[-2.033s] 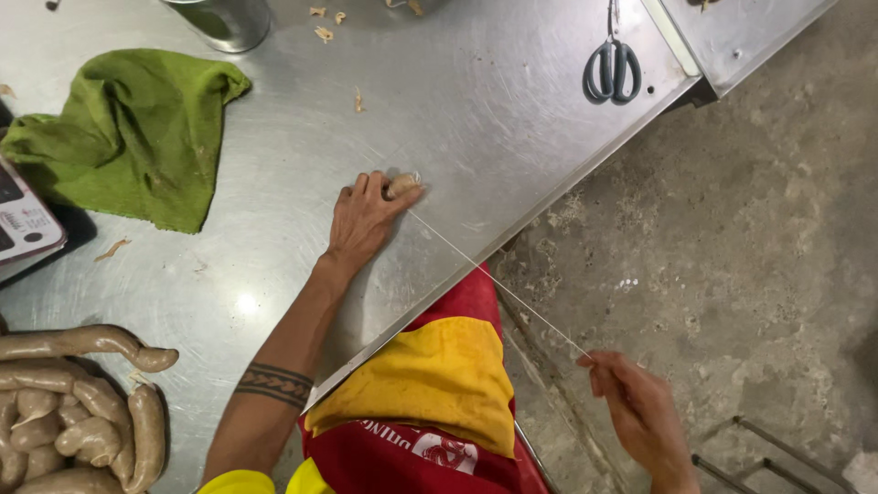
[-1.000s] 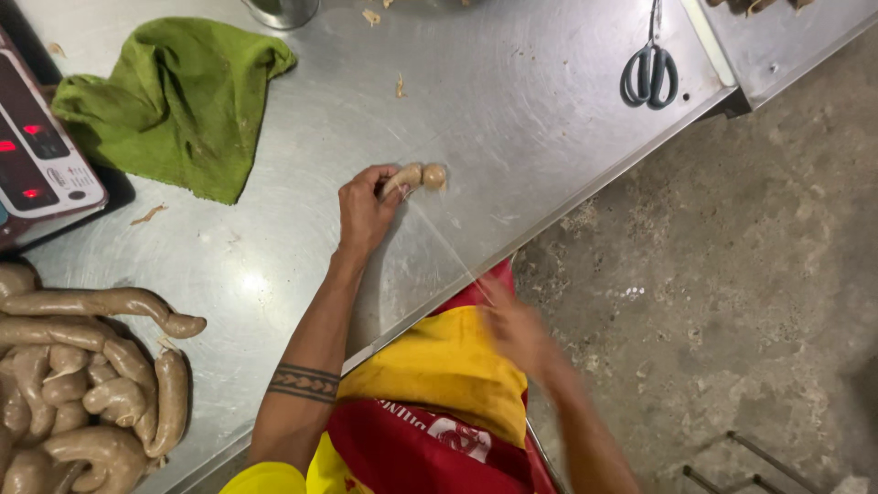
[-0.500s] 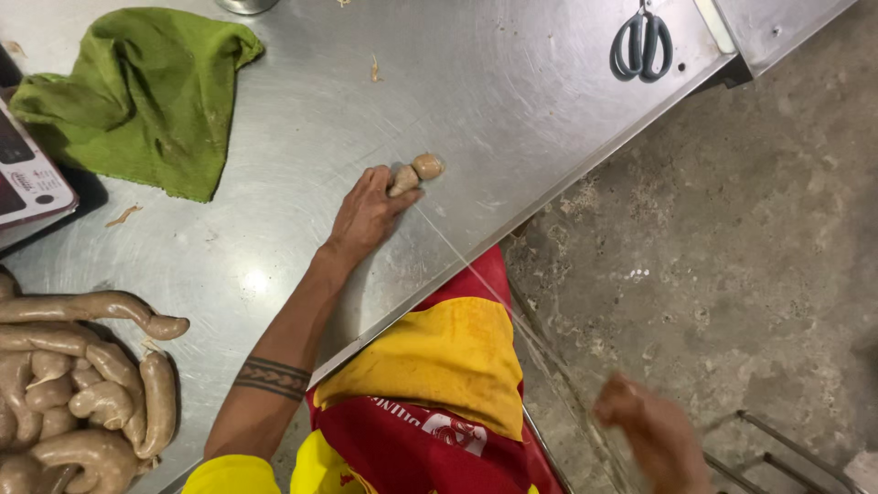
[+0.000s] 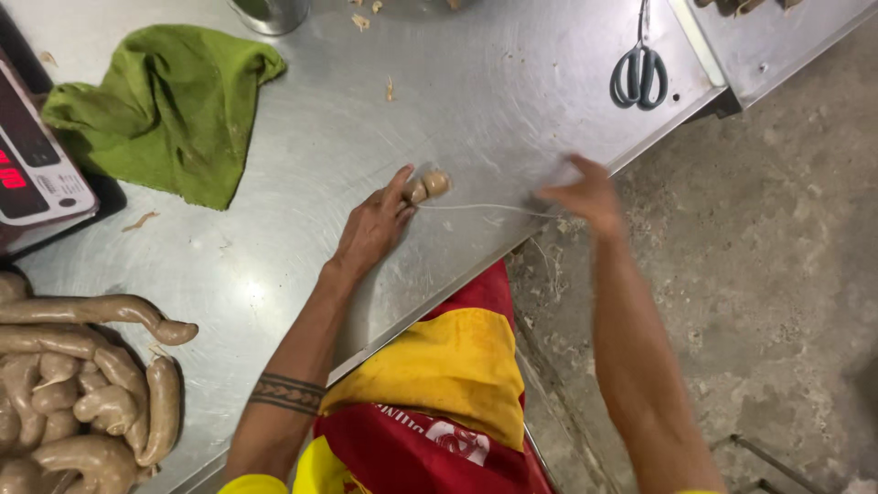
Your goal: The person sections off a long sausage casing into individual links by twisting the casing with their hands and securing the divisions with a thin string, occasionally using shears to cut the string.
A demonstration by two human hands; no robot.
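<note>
Steel covers the worktable [image 4: 274, 274], which runs slantwise above a rough concrete floor [image 4: 777, 274]. On it the left hand [image 4: 373, 229] lies palm down, its fingers stretched out and pressing a small tan sausage piece [image 4: 430, 184] at their tips against the metal. A thin pale string [image 4: 485, 208] runs from that piece to the right hand [image 4: 585, 194], which is at the table's edge; the hand is blurred, its fingers look bunched around the string's end, though I cannot tell the grip for sure. Behind the hands a green cloth [image 4: 165, 110] lies crumpled, just beside a scale [image 4: 37, 174] at the left edge. Scissors [image 4: 640, 73] with dark handles rest near the far right corner. A pile of pale sausages [image 4: 82, 393] sits at the lower left, well apart from the hands. A metal cup [image 4: 270, 14] stands at the top
</note>
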